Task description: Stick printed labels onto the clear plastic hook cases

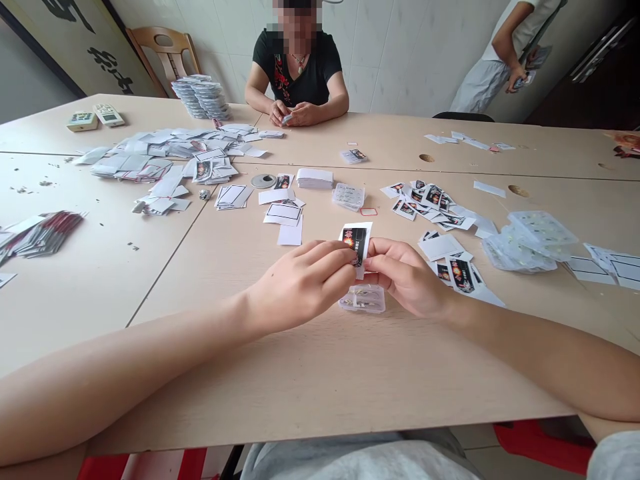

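Note:
Between my two hands is a printed label (356, 238), white-edged with a dark picture on it. My left hand (313, 283) is closed, with its fingertips on the label's left side. The thumb and fingers of my right hand (407, 275) pinch its right side. Just below them on the table lies a small clear plastic box (363, 299) with small items inside, partly covered by my hands. To the right are loose printed labels (463, 275), and farther off a heap of more labels (433, 200).
Clear boxes (525, 243) are piled at the right, and another clear box (349, 197) stands ahead near a stack of white cards (315, 178). Heaped cards (165, 150) spread over the far left. Opposite, a person (297, 73) sits; another person (505, 57) stands at right.

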Action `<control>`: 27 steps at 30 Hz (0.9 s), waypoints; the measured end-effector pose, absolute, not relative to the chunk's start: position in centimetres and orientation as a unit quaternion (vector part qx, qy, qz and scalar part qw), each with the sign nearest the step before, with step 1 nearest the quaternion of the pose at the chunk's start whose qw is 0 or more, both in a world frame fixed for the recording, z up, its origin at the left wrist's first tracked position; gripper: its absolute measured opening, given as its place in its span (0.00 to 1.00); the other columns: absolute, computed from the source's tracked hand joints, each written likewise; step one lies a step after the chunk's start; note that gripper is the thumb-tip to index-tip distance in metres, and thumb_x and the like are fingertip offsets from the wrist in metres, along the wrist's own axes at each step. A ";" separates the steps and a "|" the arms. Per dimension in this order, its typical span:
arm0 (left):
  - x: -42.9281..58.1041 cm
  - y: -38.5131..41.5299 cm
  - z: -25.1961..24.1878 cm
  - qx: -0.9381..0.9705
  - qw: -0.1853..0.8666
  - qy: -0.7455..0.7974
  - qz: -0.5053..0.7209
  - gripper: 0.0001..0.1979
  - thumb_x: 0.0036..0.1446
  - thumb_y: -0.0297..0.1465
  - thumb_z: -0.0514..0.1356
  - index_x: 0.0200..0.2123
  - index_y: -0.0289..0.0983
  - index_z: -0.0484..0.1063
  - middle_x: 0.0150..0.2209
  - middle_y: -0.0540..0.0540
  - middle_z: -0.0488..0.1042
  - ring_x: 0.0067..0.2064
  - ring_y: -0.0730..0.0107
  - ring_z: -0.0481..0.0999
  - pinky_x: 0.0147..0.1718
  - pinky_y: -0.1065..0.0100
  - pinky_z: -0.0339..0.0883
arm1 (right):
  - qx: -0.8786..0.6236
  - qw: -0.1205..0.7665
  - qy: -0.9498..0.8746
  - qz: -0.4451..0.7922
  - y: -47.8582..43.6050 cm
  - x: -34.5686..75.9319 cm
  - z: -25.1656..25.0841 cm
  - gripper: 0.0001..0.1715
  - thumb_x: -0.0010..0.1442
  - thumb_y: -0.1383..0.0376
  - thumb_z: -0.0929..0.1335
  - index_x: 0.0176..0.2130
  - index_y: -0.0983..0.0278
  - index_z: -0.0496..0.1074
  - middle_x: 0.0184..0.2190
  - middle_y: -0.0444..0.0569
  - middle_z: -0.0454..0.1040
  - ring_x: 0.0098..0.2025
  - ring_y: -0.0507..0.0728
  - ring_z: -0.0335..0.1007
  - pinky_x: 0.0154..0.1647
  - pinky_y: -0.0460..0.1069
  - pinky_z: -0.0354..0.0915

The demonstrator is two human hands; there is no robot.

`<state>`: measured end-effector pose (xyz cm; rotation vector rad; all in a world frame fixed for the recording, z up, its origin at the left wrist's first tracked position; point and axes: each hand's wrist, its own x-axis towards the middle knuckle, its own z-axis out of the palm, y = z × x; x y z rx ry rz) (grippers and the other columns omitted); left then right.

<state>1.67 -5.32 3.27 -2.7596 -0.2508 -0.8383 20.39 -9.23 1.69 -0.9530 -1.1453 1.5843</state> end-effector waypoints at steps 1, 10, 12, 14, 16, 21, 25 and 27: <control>1.7 -5.3 3.3 -0.947 0.117 -0.091 -0.285 0.02 0.59 0.24 0.55 0.35 0.35 0.66 0.40 0.41 0.76 0.45 0.61 0.76 0.43 0.62 0.72 | -0.386 0.466 -0.470 0.642 -9.2 20.4 1.7 0.04 0.56 0.68 0.65 0.29 0.65 0.68 0.27 0.43 0.67 0.33 0.50 0.66 0.42 0.50 0.68; 1.8 -5.4 2.9 -0.946 0.017 -0.137 -0.295 0.04 0.60 0.26 0.53 0.32 0.36 0.65 0.40 0.43 0.75 0.45 0.67 0.74 0.44 0.64 0.70 | -0.376 0.472 -0.507 0.615 -9.4 20.4 1.4 0.04 0.56 0.66 0.66 0.30 0.64 0.67 0.28 0.43 0.65 0.32 0.50 0.63 0.42 0.52 0.68; 1.8 -5.5 2.9 -0.943 -0.013 -0.142 -0.301 0.04 0.59 0.25 0.53 0.32 0.37 0.65 0.40 0.43 0.75 0.44 0.67 0.74 0.43 0.65 0.70 | -0.377 0.467 -0.512 0.615 -9.4 20.5 1.5 0.05 0.57 0.65 0.66 0.30 0.64 0.67 0.29 0.44 0.66 0.33 0.51 0.64 0.42 0.52 0.68; 1.9 -5.5 3.0 -0.941 -0.035 -0.144 -0.305 0.04 0.59 0.25 0.53 0.32 0.36 0.66 0.40 0.43 0.75 0.43 0.68 0.74 0.42 0.66 0.70 | -0.377 0.460 -0.515 0.617 -9.4 20.5 1.6 0.04 0.57 0.65 0.66 0.31 0.63 0.67 0.30 0.44 0.66 0.34 0.52 0.65 0.41 0.52 0.67; 1.9 -5.5 3.1 -0.939 -0.049 -0.146 -0.306 0.04 0.58 0.25 0.54 0.32 0.36 0.66 0.39 0.43 0.75 0.42 0.68 0.74 0.41 0.66 0.70 | -0.375 0.455 -0.520 0.618 -9.5 20.5 1.7 0.03 0.58 0.65 0.66 0.31 0.63 0.67 0.31 0.45 0.67 0.34 0.52 0.65 0.41 0.52 0.67; 1.9 -5.7 3.4 -0.937 -0.067 -0.163 -0.301 0.05 0.58 0.25 0.53 0.31 0.37 0.67 0.36 0.44 0.75 0.39 0.68 0.75 0.39 0.66 0.70 | -0.378 0.450 -0.531 0.610 -9.6 20.5 1.8 0.04 0.58 0.66 0.65 0.31 0.64 0.66 0.28 0.44 0.65 0.31 0.52 0.63 0.35 0.49 0.64; 1.9 -5.7 3.5 -0.934 -0.083 -0.167 -0.306 0.04 0.57 0.25 0.54 0.31 0.37 0.67 0.34 0.44 0.75 0.36 0.69 0.75 0.35 0.68 0.69 | -0.383 0.443 -0.540 0.605 -9.5 20.5 1.8 0.04 0.58 0.66 0.65 0.31 0.64 0.66 0.27 0.44 0.64 0.30 0.51 0.61 0.31 0.47 0.61; 1.9 -5.7 3.5 -0.931 -0.091 -0.172 -0.310 0.04 0.57 0.25 0.54 0.30 0.36 0.66 0.34 0.44 0.75 0.35 0.70 0.75 0.33 0.70 0.69 | -0.386 0.440 -0.548 0.598 -9.5 20.6 1.8 0.03 0.58 0.67 0.64 0.31 0.64 0.66 0.27 0.44 0.62 0.28 0.50 0.59 0.29 0.46 0.58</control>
